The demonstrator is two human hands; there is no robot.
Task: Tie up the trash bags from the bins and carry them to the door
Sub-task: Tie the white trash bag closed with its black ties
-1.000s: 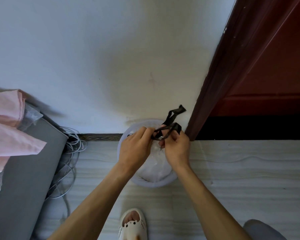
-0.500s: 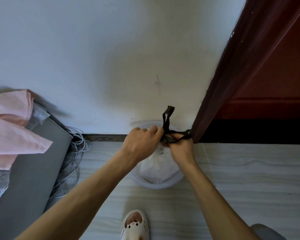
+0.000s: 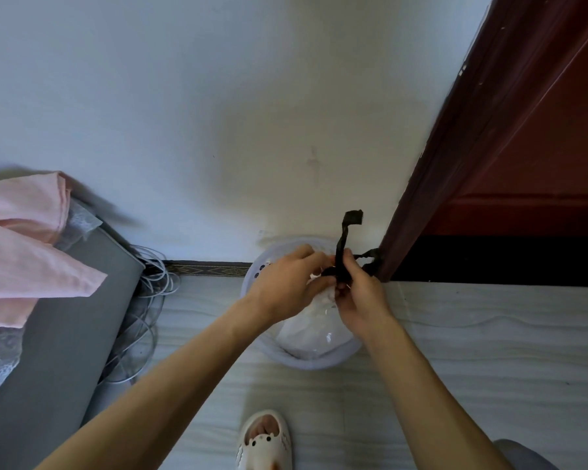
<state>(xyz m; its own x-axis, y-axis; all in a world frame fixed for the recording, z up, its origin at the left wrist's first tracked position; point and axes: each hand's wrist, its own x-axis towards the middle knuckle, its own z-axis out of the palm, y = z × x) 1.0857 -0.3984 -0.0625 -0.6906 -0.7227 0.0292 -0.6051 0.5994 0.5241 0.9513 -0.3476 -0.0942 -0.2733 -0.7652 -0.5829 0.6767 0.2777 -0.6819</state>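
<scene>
A small white round bin (image 3: 316,362) stands on the floor against the wall, beside the door frame. Inside it sits a translucent white trash bag (image 3: 311,330) with black drawstring ties (image 3: 348,228). My left hand (image 3: 287,286) and my right hand (image 3: 362,300) meet above the bin's mouth. Both pinch the black ties where they cross. One tie end sticks up toward the wall, another loops right toward the door frame. The bag's neck is hidden behind my fingers.
A dark red door frame (image 3: 455,157) and door (image 3: 540,164) rise at the right. A grey mattress (image 3: 58,334) with pink cloth (image 3: 24,245) lies at the left, with tangled white cables (image 3: 146,300) beside it. My white slipper (image 3: 265,442) is on the pale floor.
My hands have kept working the black ties above the bin. The upright tie end stands straighter, and my right hand's fingers have shifted around the crossing.
</scene>
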